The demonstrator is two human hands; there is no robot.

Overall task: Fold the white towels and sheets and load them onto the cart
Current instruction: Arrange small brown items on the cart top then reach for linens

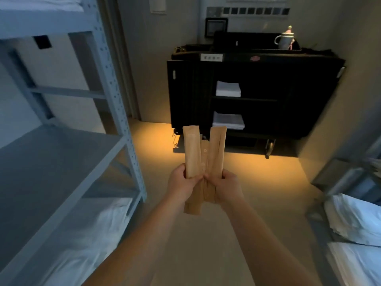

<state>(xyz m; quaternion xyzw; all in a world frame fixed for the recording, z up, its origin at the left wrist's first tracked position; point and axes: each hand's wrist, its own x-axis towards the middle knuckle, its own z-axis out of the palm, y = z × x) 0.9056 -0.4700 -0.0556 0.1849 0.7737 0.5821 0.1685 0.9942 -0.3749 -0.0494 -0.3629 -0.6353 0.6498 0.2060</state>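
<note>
Hotel linen storeroom, black housekeeping cart (309, 96) holding folded white towels (228, 89), grey metal shelving (115, 83)

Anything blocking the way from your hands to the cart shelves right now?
Nothing visible on the floor between them. But both the left hand and right hand grip tan paper packets, not linen. The cart shelves hold folded white towels with room beside them.

Packets (204, 162): matt tan paper. Rack (115, 96): painted perforated metal. Cart (268, 83): black, matt. Folded towels (228, 89): white cloth.
</note>
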